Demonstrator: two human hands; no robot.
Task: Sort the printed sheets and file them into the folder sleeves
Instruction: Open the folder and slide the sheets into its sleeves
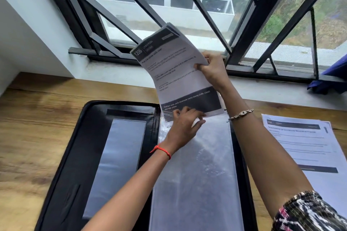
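Observation:
A black folder (75,152) lies open on the wooden table, its clear plastic sleeves (197,174) on the right half. My right hand (212,69) grips the right edge of a bundle of printed sheets (174,69), held upright and tilted above the top of the sleeves; the front page is headed "1206". My left hand (185,125) rests at the sleeve's top opening, fingers touching the bundle's bottom edge. A second stack of printed sheets (308,146) lies flat on the table to the right of the folder.
The wooden table (33,127) runs left and right of the folder. A window with black bars (197,5) and a white sill stands just behind it. A blue cloth (334,73) sits on the sill at far right.

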